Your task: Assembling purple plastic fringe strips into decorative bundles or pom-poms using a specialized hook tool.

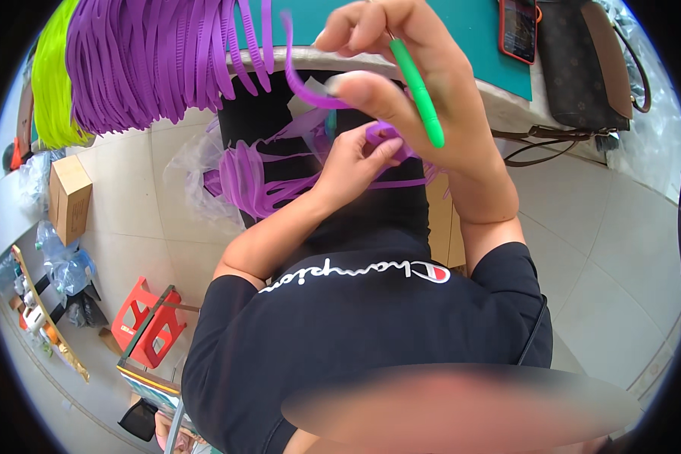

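Observation:
My right hand [408, 83] is raised in front of the table edge, holding a green-handled tool [418, 92] and pinching a purple strip [304, 79] that curls upward. Lower down, my left hand [356, 163] grips a bundle of purple strips [253, 181] lying in my lap over clear plastic wrap. A large bunch of purple strips [159, 60] hangs over the table edge at the upper left, with a yellow-green bunch [53, 83] beside it.
A green mat [469, 30] covers the table, with a phone in a red case [518, 29] and a brown handbag [590, 64] at the right. On the tiled floor to the left stand a cardboard box [69, 198], plastic bags and a red stool [147, 321].

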Demonstrator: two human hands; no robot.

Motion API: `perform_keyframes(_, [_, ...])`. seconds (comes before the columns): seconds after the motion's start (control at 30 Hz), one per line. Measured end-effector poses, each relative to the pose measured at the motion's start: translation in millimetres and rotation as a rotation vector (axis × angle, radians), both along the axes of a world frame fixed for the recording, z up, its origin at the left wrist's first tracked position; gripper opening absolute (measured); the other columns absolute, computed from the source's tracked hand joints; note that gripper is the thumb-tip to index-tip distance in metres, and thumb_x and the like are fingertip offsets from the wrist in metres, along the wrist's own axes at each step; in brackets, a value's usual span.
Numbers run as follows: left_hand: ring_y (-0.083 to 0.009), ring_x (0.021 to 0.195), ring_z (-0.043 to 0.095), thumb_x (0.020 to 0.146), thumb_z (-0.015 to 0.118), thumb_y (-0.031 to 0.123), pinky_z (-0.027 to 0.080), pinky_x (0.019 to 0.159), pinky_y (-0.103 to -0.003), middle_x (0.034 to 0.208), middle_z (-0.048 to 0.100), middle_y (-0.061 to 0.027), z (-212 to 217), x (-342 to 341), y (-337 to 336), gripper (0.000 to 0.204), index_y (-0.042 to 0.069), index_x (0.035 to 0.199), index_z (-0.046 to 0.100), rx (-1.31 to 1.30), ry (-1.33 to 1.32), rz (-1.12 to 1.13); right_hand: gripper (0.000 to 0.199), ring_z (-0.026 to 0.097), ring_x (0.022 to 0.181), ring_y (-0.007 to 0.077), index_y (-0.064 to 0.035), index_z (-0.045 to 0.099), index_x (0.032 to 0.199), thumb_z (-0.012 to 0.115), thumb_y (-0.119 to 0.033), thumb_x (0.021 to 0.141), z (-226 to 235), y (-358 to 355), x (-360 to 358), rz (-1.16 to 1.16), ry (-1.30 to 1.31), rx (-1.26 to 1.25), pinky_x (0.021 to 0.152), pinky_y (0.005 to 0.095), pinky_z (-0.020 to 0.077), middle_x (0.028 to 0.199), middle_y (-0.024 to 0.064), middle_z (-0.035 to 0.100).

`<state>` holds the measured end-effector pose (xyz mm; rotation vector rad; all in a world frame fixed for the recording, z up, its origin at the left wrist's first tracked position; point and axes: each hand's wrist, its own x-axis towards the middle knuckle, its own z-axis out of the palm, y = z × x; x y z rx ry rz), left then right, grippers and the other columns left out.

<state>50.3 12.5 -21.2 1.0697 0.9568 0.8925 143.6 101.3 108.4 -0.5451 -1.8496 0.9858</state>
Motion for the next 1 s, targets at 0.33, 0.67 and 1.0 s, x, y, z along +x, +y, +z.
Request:
perform_keyframes(0.33, [-0.0159,0.098,0.062,0.090,0.061,0.002,0.054,0.086,-0.030,0.109,0.062,-0.0095,30,-16,-5,0.031,-0.003,0.120,0.055,-0.238,-0.491,0.306,0.019,0.059,0.077,0.0167,0.0041,0.058,0.096,0.055,-0.015,0.096,-80,-49,60,-0.102,0.151,-0.501,0.070,0.0270,0.0478,0.093,0.0146,0.060])
perform_keyframes(0.67, [-0.0182,0.095,0.065,0.089,0.061,0.001,0.056,0.084,-0.031,0.108,0.064,-0.0117,28,-12,4,0.031,-0.004,0.120,0.056,-0.217,-0.439,0.346,0.020,0.061,0.079,0.0159,0.0033,0.057,0.095,0.056,-0.016,0.096,-102,-62,64,-0.144,0.234,-0.683,0.071,0.0271,0.0501,0.092,0.0133,0.061])
perform_keyframes(1.0, [-0.0159,0.090,0.064,0.088,0.063,0.000,0.056,0.082,-0.028,0.104,0.063,-0.0104,30,-12,3,0.038,-0.005,0.124,0.051,-0.201,-0.336,0.354,0.007,0.064,0.079,0.0211,0.0004,0.063,0.091,0.065,-0.005,0.086,-102,-58,64,-0.336,-0.272,-0.046,0.071,0.0290,0.0512,0.091,0.0138,0.064])
